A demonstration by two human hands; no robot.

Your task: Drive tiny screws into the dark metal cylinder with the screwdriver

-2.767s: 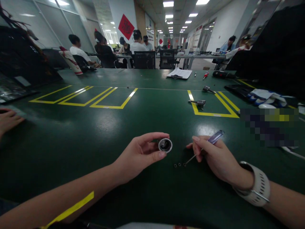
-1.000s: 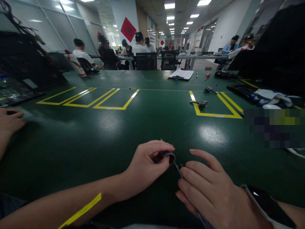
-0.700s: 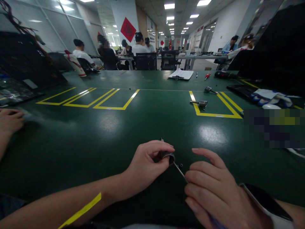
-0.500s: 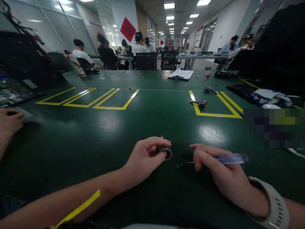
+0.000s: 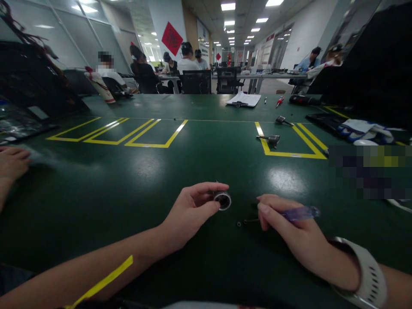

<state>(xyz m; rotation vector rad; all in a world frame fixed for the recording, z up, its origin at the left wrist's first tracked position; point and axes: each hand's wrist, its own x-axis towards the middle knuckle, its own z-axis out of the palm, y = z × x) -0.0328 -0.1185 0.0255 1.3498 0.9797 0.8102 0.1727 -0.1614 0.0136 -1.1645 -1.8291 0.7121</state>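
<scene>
My left hand [image 5: 189,210] pinches a small round metal part [image 5: 222,200] between thumb and fingers, just above the green table [image 5: 135,180]. Its open end faces right. My right hand [image 5: 289,229] grips a small screwdriver with a clear purple handle [image 5: 299,213]. The thin shaft points left and its tip lies by a tiny dark screw [image 5: 238,223] on the table, between my two hands.
Yellow tape boxes [image 5: 151,134] mark the table. Two metal tools [image 5: 270,138] lie at the right box, gloves [image 5: 363,130] further right, papers [image 5: 243,99] at the back. Another person's hand [image 5: 11,163] rests at the left edge. People sit at far tables.
My right hand pulled the screwdriver out of the round part, swung it flat and brought its tip down to the screw on the table. My left hand lifted the part slightly.
</scene>
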